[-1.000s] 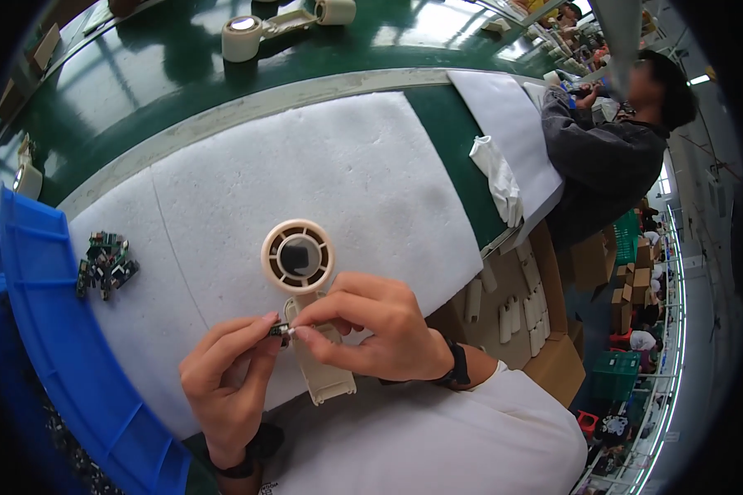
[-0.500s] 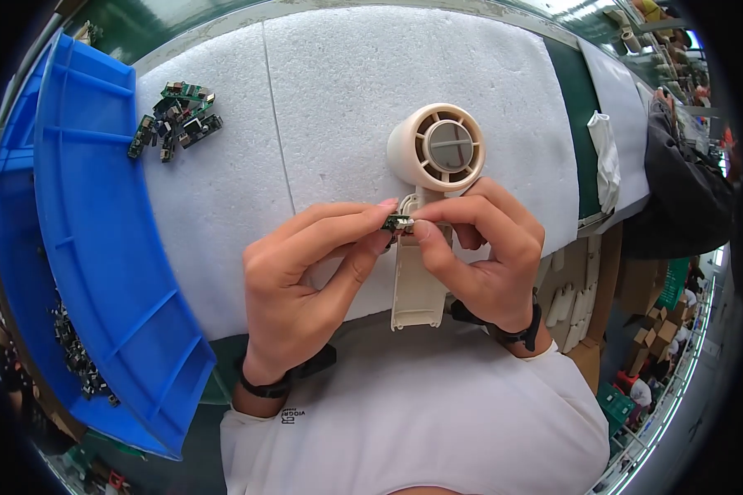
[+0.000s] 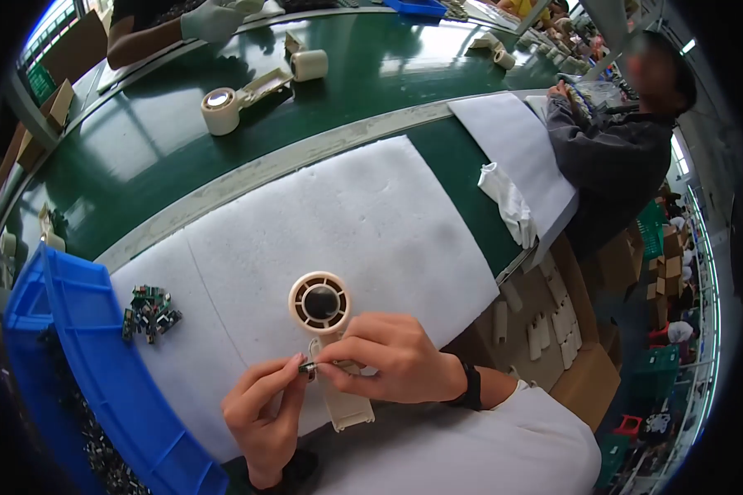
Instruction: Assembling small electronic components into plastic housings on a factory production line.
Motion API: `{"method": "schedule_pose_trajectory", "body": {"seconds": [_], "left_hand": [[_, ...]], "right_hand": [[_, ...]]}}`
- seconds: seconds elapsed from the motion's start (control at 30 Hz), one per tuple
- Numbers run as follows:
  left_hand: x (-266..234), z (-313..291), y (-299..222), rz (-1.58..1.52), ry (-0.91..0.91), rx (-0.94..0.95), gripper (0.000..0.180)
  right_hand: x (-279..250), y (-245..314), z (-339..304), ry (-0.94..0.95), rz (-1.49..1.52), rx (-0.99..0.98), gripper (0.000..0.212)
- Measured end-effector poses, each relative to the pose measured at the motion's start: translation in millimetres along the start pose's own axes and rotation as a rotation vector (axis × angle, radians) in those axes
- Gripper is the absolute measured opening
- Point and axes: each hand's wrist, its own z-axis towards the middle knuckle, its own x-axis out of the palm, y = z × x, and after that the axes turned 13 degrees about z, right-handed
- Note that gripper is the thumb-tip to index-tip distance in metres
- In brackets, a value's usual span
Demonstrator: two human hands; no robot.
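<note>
A cream handheld fan (image 3: 295, 299) lies on the white foam sheet, its round grille upward. Its hollow handle shell (image 3: 345, 410) extends toward me, open side up. Over the top of this shell, a small green circuit board (image 3: 307, 368) is pinched between both hands. My left hand (image 3: 264, 408) grips it with thumb and fingertips from the left. From the right, my right hand (image 3: 398, 359) closes thumb and fingers at the board's other end. My fingers hide much of the board, and any wires there cannot be made out.
On the foam (image 3: 371, 198), a pile of circuit boards (image 3: 150, 315) lies at left beside a blue bin (image 3: 99, 330) holding more. Beyond runs a green conveyor (image 3: 157, 177) with other fans (image 3: 220, 111). A box of cream shells (image 3: 582, 371) stands at right; a co-worker (image 3: 611, 148) sits beyond it.
The view has swung up and outward, bringing the conveyor and co-workers into sight. Both hands still pinch the circuit board above the fan's handle shell.
</note>
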Motion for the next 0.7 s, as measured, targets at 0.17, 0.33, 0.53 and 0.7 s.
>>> {"method": "schedule_pose_trajectory", "body": {"seconds": [0.17, 0.33, 0.53, 0.7], "left_hand": [[-0.1, -6.8, 0.5, -0.022, 0.010, 0.031, 0.026], [5.8, -6.0, -19.8, 0.209, -0.074, 0.016, 0.017], [23.2, -13.6, -25.2, 0.538, -0.278, 0.255, 0.022], [28.5, -17.8, -25.0, 0.643, -0.330, 0.330, 0.023]], "right_hand": [[-1.6, 7.1, -1.2, 0.015, 0.000, 0.011, 0.018], [2.3, 9.4, -1.8, -0.017, -0.102, -0.025, 0.019], [11.6, 10.9, -4.0, -0.104, 0.030, 0.040, 0.015], [12.4, 18.5, -4.2, -0.103, 0.145, 0.133, 0.009]]}}
